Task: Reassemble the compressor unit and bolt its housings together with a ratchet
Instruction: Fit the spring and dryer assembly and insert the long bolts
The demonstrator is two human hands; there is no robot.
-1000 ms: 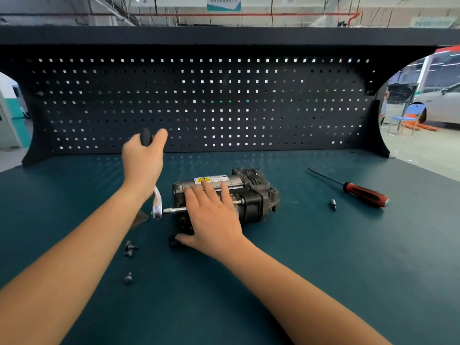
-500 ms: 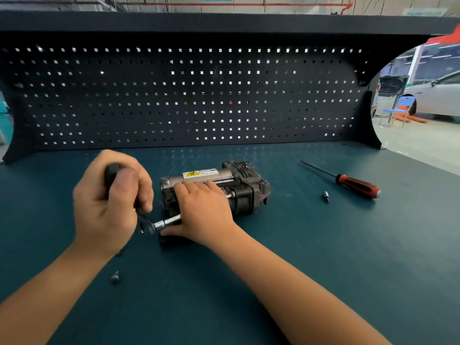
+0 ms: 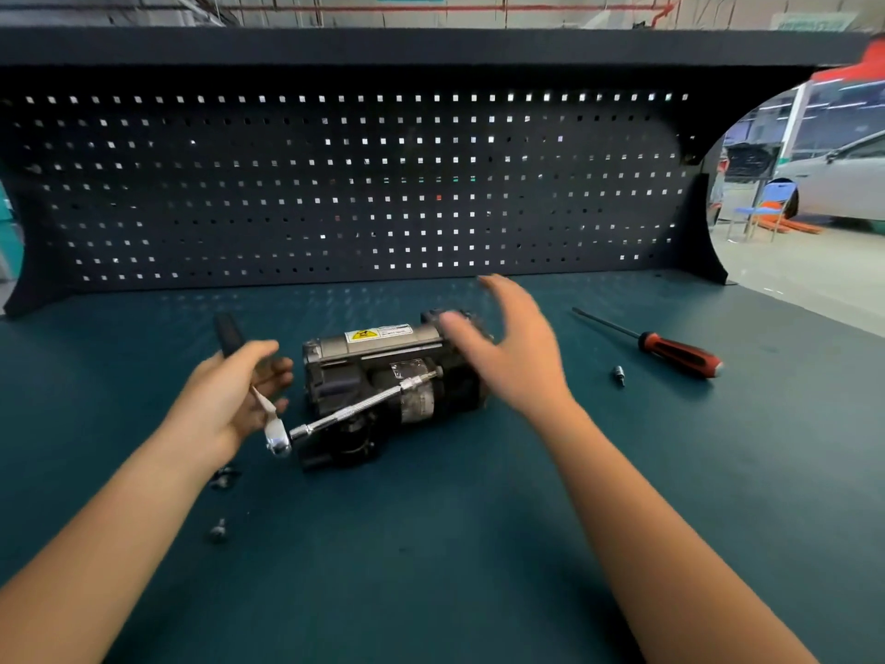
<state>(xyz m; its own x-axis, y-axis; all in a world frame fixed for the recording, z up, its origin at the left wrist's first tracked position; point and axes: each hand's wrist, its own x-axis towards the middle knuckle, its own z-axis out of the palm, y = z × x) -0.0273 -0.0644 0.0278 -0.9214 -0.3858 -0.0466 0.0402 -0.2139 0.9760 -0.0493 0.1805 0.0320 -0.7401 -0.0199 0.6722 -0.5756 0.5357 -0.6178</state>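
Compressor: grey-and-black metal compressor unit (image 3: 383, 376) with a yellow warning label on top, lying on its side mid-bench on the teal bench mat (image 3: 479, 543).
Ratchet: chrome ratchet with black grip (image 3: 277, 440), head just left of the unit's near end; its long chrome extension bar (image 3: 359, 408) runs up and right across the unit's front face.
Left hand: left hand (image 3: 230, 400) fingers loosely curled round the ratchet handle, black grip end sticking out above the thumb.
Right hand: right hand (image 3: 512, 347) spread open, fingers apart, hovering over the unit's far right end, blurred; cannot tell if it touches the casing.
Loose bolts: small dark bolts (image 3: 221, 479) on the mat under the left wrist, one more (image 3: 218, 529) nearer the viewer.
Screwdriver: red-and-black-handled screwdriver (image 3: 680, 351) lying well right of the unit, a small silver bit (image 3: 619, 376) near its handle.
Backdrop: black perforated pegboard (image 3: 335, 184) behind the bench.
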